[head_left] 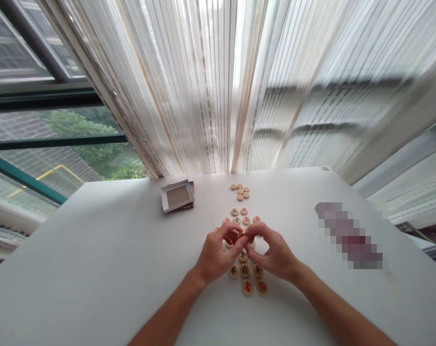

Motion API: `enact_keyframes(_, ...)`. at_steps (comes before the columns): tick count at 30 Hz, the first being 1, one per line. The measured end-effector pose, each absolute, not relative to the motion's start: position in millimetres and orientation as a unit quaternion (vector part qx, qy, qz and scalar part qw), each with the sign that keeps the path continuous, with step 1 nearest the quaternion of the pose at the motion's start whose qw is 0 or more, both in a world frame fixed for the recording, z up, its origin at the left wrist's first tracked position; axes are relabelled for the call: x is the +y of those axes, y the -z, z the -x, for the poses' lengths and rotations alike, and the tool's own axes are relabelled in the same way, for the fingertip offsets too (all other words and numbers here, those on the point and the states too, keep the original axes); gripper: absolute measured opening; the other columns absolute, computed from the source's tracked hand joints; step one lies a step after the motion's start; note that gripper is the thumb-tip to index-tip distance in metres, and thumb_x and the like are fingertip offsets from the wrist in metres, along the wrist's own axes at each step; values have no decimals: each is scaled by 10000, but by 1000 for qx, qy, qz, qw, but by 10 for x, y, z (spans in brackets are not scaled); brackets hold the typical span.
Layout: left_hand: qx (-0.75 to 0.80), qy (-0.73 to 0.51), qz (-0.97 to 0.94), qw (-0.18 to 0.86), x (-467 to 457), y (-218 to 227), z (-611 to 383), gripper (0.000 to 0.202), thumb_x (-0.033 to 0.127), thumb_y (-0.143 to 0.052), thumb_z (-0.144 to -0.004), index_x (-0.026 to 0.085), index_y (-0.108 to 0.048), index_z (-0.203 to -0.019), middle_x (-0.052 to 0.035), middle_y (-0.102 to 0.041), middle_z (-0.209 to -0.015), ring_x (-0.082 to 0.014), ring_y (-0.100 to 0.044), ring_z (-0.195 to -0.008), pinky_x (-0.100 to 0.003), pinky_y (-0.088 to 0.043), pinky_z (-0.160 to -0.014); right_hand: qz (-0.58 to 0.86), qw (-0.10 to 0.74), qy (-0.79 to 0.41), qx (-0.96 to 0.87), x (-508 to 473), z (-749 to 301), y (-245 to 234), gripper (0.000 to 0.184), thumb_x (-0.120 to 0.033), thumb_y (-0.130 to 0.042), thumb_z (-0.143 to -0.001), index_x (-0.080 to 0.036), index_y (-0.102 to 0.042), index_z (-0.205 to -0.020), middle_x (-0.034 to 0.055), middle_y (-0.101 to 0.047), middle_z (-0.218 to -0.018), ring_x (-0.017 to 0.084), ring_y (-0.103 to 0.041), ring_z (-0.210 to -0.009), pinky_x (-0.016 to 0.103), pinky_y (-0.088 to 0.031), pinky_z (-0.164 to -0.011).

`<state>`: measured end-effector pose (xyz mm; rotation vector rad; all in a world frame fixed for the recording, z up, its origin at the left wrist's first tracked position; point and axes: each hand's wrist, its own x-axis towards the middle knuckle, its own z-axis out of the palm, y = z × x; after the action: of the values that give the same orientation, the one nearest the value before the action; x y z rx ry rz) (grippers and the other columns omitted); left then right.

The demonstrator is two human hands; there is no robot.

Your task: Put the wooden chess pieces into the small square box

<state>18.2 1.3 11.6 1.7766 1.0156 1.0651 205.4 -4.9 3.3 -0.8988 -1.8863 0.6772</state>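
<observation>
Round wooden Chinese chess pieces with red or black characters lie in rows on the white table. Over the middle of them, my left hand and my right hand meet, thumbs and fingertips closed on one chess piece with a red mark. Both hands partly cover the pieces beneath. Nearer to me, a black-lettered piece sits between two others, with a red-lettered piece just below it. Beyond my fingers lies another red-lettered piece.
Several blank-looking wooden pieces lie in a cluster towards the back. A shallow open box rests at the back left on something dark. On the right is a long pixelated object. A striped curtain hangs behind the table.
</observation>
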Motion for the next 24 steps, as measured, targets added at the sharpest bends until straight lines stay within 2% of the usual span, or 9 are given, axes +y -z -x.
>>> enact_keyframes(4,409,-426,-696,407,7,-94,-192,179,338,-665,-905,190,-645,-1003,-25,-743,-809,-149,-685,-715,-255,-542,-713,363,451,-242,-779,-50,-2053,-11,198,-144,-631,-867,-242,-553,-1020,4,-646,-855,149,-623,-745,290,-553,-703)
enact_keyframes(10,400,-437,-698,403,1,-131,-202,142,307,-608,-944,190,-667,-997,-30,-754,-862,-145,-693,-741,-249,-545,-735,368,456,-228,-778,-50,-2052,-11,188,-170,-659,-873,-241,-559,-1015,0,-643,-833,149,-627,-730,286,-553,-689)
enact_keyframes(24,376,-426,-714,409,2,-153,-184,221,232,-546,-960,191,-639,-1155,-39,-741,-920,-139,-683,-759,-241,-550,-731,376,470,-223,-767,-34,-2087,-46,234,-146,-679,-850,-233,-573,-1040,5,-658,-843,156,-640,-741,293,-556,-701)
